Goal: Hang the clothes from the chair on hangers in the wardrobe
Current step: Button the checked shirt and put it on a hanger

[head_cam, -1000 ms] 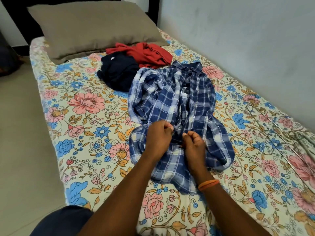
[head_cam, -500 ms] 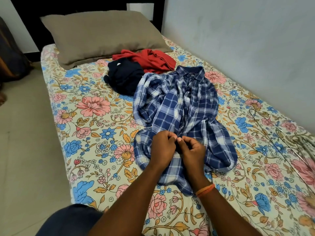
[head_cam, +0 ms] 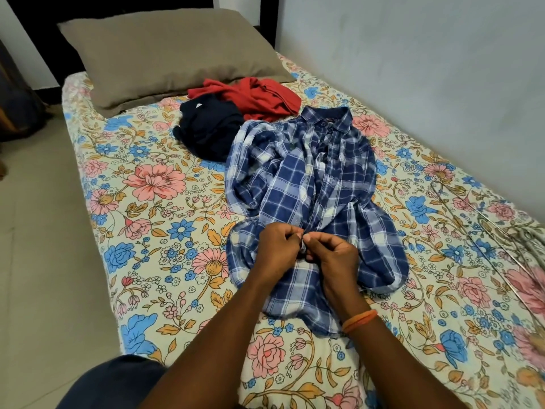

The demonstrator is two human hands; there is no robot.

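shirt: blue plaid shirt (head_cam: 309,184) is lying crumpled on the bed (head_cam: 165,219), collar pointing toward the wall end, hem toward the camera
left hand: left hand (head_cam: 277,249) is pinching the shirt's front edge near the hem, fingers curled on the fabric
right hand: right hand (head_cam: 333,258) is pinching the same spot from the other side, fingertips touching the left hand's; orange band (head_cam: 358,320) sitting on the wrist
detail: what is sitting between the fingertips is too small to tell, probably a button or placket
other clothes: navy garment (head_cam: 209,128) is lying bunched just left of the shirt's shoulder, touching it; red garment (head_cam: 250,97) is lying behind it, just below the pillow (head_cam: 165,51)
hangers: thin wire hangers (head_cam: 501,231) are lying on the bed's right side near the wall (head_cam: 427,69), well apart from the hands
bed: floral sheet is covering it, floor (head_cam: 38,261) showing to the left
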